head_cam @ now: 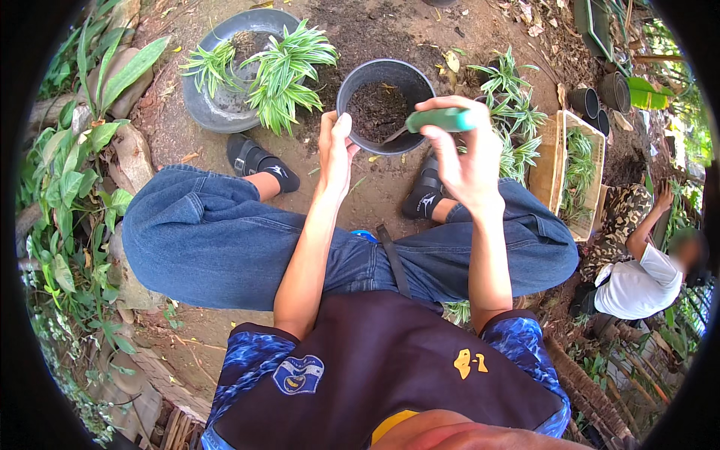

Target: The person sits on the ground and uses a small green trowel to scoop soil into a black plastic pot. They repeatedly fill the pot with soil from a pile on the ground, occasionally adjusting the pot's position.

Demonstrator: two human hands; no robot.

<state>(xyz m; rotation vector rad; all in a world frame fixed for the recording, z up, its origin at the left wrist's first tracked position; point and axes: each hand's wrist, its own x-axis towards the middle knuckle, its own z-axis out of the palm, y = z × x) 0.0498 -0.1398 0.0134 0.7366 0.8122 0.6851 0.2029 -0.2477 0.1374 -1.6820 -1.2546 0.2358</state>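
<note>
Between my feet and a little beyond them is a black plastic plant pot [344, 107] with dark soil [378, 109] in it. My left hand [336, 143] grips the pot's near left side, thumb at the rim. In my right hand [469, 146] is a hand trowel [436, 120] with a green handle, held over the pot's right rim. Its metal blade slants down to the soil at the near right, and the blade's tip is hard to make out. Left of the pot, a wide black basin [205, 109] holds green-and-white spider plants [289, 73].
More spider plants [509, 112] stand right of the pot. Beyond them a plastic crate [590, 169] holds leafy plants, with black pots [585, 101] behind it. At far right another person [641, 281] crouches among greenery. Rocks [132, 152] and leafy plants line the left side.
</note>
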